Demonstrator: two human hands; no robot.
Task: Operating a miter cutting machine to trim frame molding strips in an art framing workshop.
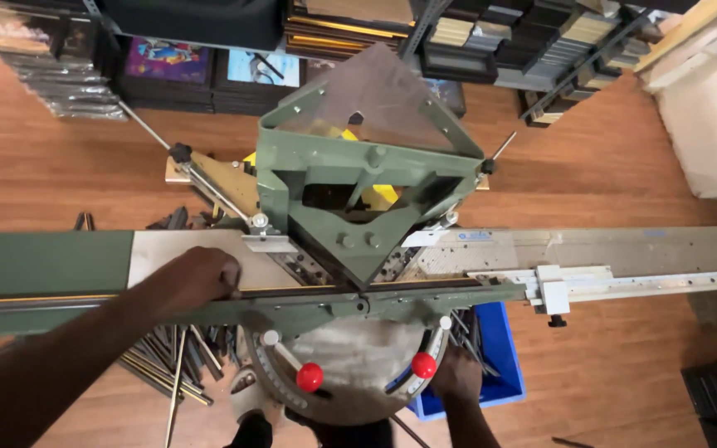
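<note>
- the left hand (197,278) is lying knuckles up on the long flat bed (168,253) of a green mitre cutting machine (358,191), fingers curled down and pressing on a thin dark strip of moulding (292,292) that is running along the fence; whether the fingers are wrapping the strip or only pinning it is not clear.
- the right hand (456,375) is sitting low at the front of the machine, just right of the right red knob (424,365); it is looking closed, though what it is gripping is hidden under it.
- a second red knob (309,377) on a pale lever is standing to the left, both knobs hanging over the round grey plate (358,365) at the machine's front.
- the green v-shaped head is standing in the middle, carrying a clear guard (375,99) on top, with a bit of yellow showing behind it.
- a pale measuring arm (624,286) with a white stop block (553,294) is stretching away to the right along the bed.
- a blue bin (499,365) is sitting on the floor under the right side, just beside the right hand.
- offcuts of dark and gold moulding (168,365) are lying heaped on the wooden floor (43,182) under the left side.
- stacks of frames and moulding lengths (499,41) are filling the shelves at the far side.
</note>
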